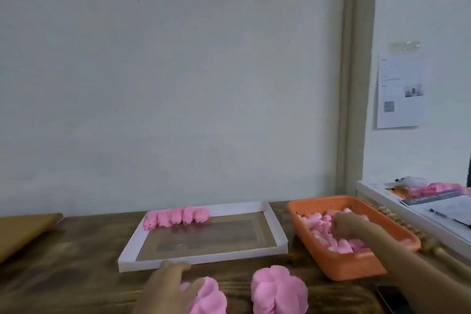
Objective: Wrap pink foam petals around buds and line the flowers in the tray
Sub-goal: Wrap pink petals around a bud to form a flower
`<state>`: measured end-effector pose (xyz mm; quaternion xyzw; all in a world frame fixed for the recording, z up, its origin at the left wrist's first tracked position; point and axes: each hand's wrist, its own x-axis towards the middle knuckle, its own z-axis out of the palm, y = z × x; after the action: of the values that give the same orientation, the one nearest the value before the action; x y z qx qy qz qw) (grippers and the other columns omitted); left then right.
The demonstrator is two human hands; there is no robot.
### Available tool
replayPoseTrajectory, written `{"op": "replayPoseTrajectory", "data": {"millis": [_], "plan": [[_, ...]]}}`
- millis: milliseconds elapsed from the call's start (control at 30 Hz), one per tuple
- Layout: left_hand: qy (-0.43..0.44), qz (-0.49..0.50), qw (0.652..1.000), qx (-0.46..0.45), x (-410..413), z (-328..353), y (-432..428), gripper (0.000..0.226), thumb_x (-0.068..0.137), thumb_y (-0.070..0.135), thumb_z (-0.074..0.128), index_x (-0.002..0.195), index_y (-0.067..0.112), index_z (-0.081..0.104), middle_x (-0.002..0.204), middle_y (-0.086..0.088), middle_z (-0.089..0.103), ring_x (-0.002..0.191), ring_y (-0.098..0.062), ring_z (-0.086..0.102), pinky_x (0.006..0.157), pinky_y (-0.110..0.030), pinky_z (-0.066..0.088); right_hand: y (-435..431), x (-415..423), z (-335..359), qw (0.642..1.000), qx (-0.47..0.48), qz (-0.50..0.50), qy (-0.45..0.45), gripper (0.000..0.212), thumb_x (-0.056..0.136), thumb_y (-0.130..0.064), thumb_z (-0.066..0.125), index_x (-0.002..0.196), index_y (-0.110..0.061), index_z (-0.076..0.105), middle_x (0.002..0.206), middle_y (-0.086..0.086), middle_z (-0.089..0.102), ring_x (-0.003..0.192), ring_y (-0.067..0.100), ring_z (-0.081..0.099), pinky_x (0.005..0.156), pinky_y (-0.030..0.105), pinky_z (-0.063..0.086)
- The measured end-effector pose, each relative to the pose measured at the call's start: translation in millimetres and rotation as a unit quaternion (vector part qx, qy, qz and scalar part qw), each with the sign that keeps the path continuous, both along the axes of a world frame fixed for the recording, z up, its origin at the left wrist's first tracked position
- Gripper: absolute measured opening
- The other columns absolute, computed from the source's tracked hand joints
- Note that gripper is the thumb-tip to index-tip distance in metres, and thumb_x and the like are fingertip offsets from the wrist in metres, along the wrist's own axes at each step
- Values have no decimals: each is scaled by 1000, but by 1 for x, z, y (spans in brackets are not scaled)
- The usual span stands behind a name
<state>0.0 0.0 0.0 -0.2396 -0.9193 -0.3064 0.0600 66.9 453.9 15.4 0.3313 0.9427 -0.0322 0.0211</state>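
We see mostly wall (165, 71); it fills the upper two thirds of the frame. The table (76, 250), dark wood, runs across the bottom.

The tray (229, 255) sits centre, low white rim, mostly bare floor. The orange basket (351, 266) is just right of it, apart from it and angled. A brown board (23, 232) lies at the left edge. A white ledge (377, 199) at the right edge carries papers and more pink pieces, too blurred for detail. A printed sheet (400, 92) hangs on the wall at the upper right.

The right hand (349, 227) reaches into the basket from the lower right, fingers curled down among the buds (321, 234). There is motion blur, so we can't tell if it pinches one.

The left hand (165, 285), bottom centre, lies flat on the table just in front of the tray rim. Its fingers are stretched out and close together, and the thumb is splayed against a pink pile. It grips nothing.

We count two petal piles at the bottom edge: the left pile (209, 298) touches that thumb, and the right pile (279, 290) stands free between the hand and the basket.

The flowers (175, 218) stand in one row along the tray's far rim, starting at its far left corner, side by side and touching. We count about five.

A beaded wooden rod (430, 246) lies between the basket and the ledge. A dark phone (390, 298) sits in the lower right corner, and a pen (438, 213) lies on the ledge papers.
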Motion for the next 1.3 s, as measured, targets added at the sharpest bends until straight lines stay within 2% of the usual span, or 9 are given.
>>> {"op": "replayPoseTrajectory", "data": {"millis": [100, 400, 500, 567, 767, 933, 1033, 1133, 1300], "plan": [[-44, 16, 999, -17, -9, -3, 4, 28, 93, 52, 69, 114, 32, 68, 109, 16, 67, 104, 1, 62, 102, -19, 46, 0, 0, -4, 999, 19, -18, -32, 56, 105, -34, 46, 158, -37, 32, 164, 5, 36, 154, 30, 25, 123, 60, 20], [-84, -38, 990, -110, -33, -5, 12, 17, 79, 39, 82, 87, 27, 75, 89, 13, 72, 85, -3, 66, 77, -20, 53, 7, -2, 4, 997, -42, -29, -61, 61, 101, -27, 58, 156, -33, 33, 149, 9, 46, 136, 26, 49, 119, 48, 35], [-96, -64, 988, -99, -44, -7, 14, 13, 77, 36, 83, 80, 25, 76, 84, 9, 74, 81, -5, 67, 77, -23, 54, 10, 1, 10, 994, -91, -33, -54, 62, 96, -30, 68, 152, -23, 43, 122, 0, 55, 104, 14, 62, 84, 27, 56], [-108, -72, 988, -80, -51, -10, 16, 8, 79, 30, 84, 78, 24, 78, 85, 8, 77, 86, -7, 71, 76, -19, 54, 12, 2, 13, 993, -99, -44, -54, 63, 92, -28, 73, 148, -16, 46, 113, -2, 57, 94, 12, 64, 67, 19, 53], [-140, -74, 987, -2, -69, -12, 15, 6, 75, 22, 85, 75, 17, 83, 84, 6, 79, 84, -5, 71, 77, -22, 55, 13, -13, 13, 997, -27, -52, -54, 51, 100, -20, 63, 147, -7, 49, 139, 7, 62, 116, 20, 63, 91, 26, 54], [-131, -84, 987, 33, -96, 12, 16, 26, 79, 17, 84, 57, 29, 80, 60, 10, 72, 58, 1, 61, 59, -14, 47, -14, -31, 39, 996, 64, -9, 66, 35, 104, -21, 57, 137, -11, 50, 119, 8, 70, 95, 19, 66, 78, 27, 58], [-109, -54, 992, 30, -108, 24, 25, 8, 82, 27, 80, 75, 30, 84, 69, 5, 76, 62, -9, 61, 65, -23, 50, -74, -56, 50, 968, -57, 56, 238, 38, 103, -40, 61, 130, -16, 48, 115, 10, 69, 103, 28, 67, 88, 36, 54], [-142, -64, 986, 59, -106, 22, 28, 7, 86, 17, 80, 86, 22, 84, 59, 12, 70, 53, -2, 60, 52, -13, 45, -148, -76, 37, 900, -270, 121, 319, 42, 97, -49, 67, 127, -24, 51, 110, 1, 69, 98, 18, 68, 84, 33, 56], [-171, -66, 975, 124, -94, 6, 12, 5, 83, 4, 80, 78, 5, 82, 57, 1, 69, 49, -4, 59, 52, -18, 47, -205, -80, 16, 846, -355, 147, 371, 40, 95, -53, 67, 126, -29, 55, 107, -3, 69, 100, 14, 67, 95, 41, 58]]}}
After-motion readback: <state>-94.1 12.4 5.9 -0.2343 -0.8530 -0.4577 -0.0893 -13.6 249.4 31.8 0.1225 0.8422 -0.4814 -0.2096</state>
